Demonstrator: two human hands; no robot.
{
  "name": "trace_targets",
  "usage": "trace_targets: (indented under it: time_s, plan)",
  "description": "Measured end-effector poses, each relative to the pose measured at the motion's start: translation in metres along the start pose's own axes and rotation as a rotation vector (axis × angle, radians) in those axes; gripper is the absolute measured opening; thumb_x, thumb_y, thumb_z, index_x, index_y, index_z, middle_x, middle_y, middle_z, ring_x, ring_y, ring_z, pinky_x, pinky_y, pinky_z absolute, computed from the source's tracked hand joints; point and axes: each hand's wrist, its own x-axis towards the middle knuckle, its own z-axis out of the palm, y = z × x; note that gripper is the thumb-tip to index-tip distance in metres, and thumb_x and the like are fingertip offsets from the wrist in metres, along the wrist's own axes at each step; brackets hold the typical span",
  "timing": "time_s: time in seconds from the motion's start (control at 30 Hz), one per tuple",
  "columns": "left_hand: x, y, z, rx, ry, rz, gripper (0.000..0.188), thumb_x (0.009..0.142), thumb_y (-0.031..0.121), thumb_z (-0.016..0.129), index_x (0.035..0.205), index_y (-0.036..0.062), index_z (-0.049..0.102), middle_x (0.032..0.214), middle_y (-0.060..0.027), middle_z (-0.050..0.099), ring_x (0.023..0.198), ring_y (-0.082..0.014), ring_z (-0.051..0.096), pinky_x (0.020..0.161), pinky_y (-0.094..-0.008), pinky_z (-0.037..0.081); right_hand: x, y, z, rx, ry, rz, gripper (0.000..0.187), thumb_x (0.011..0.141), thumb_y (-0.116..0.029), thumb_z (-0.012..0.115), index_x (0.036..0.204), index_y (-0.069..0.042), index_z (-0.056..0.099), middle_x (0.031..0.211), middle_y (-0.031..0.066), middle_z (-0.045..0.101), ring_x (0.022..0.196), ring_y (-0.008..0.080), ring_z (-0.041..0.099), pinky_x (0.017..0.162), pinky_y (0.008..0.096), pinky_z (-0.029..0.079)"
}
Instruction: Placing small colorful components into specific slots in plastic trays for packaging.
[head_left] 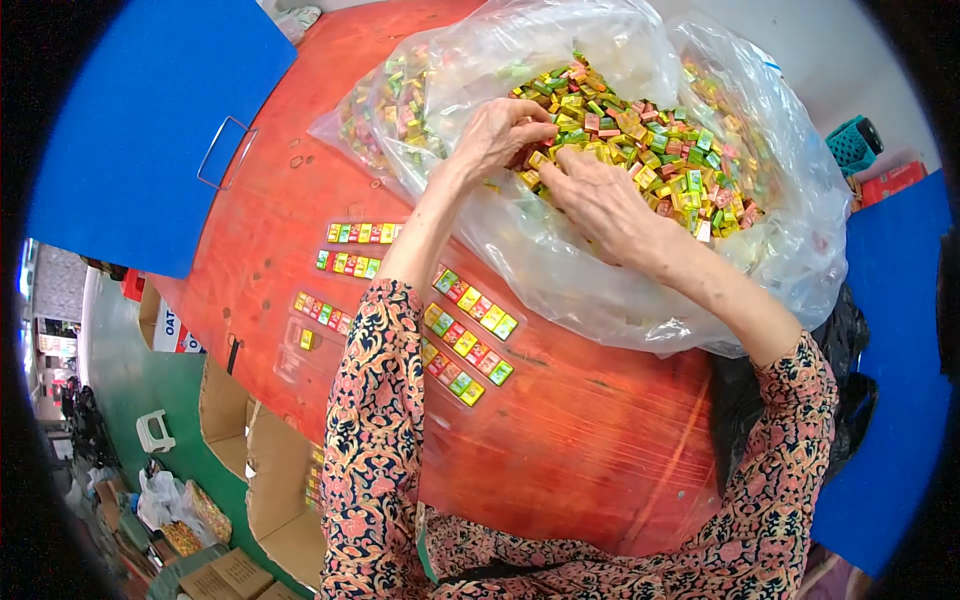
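A large clear plastic bag lies open on the red table, full of tiny yellow, green and red boxes. Both my hands work over the pile at its near left side. My left hand has its fingers curled in; whatever lies under them is hidden. My right hand pinches a small yellow box at its fingertips, close to the left fingers. Left of the bag, similar boxes sit in short rows in clear plastic strips. More rows lie past my left forearm.
A single yellow box sits in a clear strip near the left edge of the red table. Blue panels flank the table. Cardboard boxes stand below left, and a black plastic bag hangs beside my right arm.
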Motion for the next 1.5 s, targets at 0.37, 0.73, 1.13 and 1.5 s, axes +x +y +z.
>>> trace_targets:
  time_s: [0.37, 0.73, 1.13, 1.5]
  plan:
    - [0.005, 0.013, 0.014, 0.030, -0.029, -0.030, 0.029, 0.079, 0.027, 0.064, 0.087, -0.0009, 0.063, 0.063, -0.0060, 0.058, 0.057, -0.0111, 0.053, 0.051, -0.0277, 0.043, 0.001, -0.018, 0.026, -0.265, 0.135, 0.122, 0.013, 0.071, -0.006, 0.053, 0.082, -0.001, 0.050, 0.081, 0.0115, 0.050, 0.075, 0.0208, 0.058, 0.052, 0.0311, 0.049]
    - [-0.008, -0.009, 0.012, -0.810, 0.090, -0.342, 0.021, 0.083, 0.025, 0.064, 0.087, 0.0043, 0.061, 0.062, -0.0024, 0.053, 0.045, -0.0057, 0.047, 0.033, -0.0169, 0.027, -0.004, -0.002, 0.019, 0.077, 0.222, 0.215, 0.009, 0.069, -0.004, 0.055, 0.076, 0.000, 0.052, 0.080, 0.0142, 0.049, 0.074, 0.0306, 0.056, 0.060, 0.0374, 0.048]
    - [-0.084, 0.036, -0.017, -1.658, 0.098, -0.274, 0.025, 0.086, 0.026, 0.040, 0.089, 0.0058, 0.055, 0.077, -0.0137, 0.058, 0.046, -0.0151, 0.039, 0.038, -0.0210, 0.027, -0.012, -0.026, 0.001, 0.010, 0.117, 0.141, 0.010, 0.076, -0.008, 0.052, 0.084, -0.003, 0.051, 0.081, 0.0114, 0.051, 0.080, 0.0280, 0.057, 0.061, 0.0391, 0.047]
    - [-0.218, 0.099, -0.028, -1.713, 0.133, -0.325, 0.038, 0.092, 0.040, 0.041, 0.091, 0.0026, 0.049, 0.074, -0.0065, 0.043, 0.046, -0.0107, 0.040, 0.031, -0.0175, 0.027, -0.035, -0.098, -0.071, 0.488, 0.311, 0.154, 0.024, 0.079, -0.006, 0.060, 0.102, 0.001, 0.056, 0.084, 0.0146, 0.056, 0.076, 0.0275, 0.057, 0.067, 0.0358, 0.045]
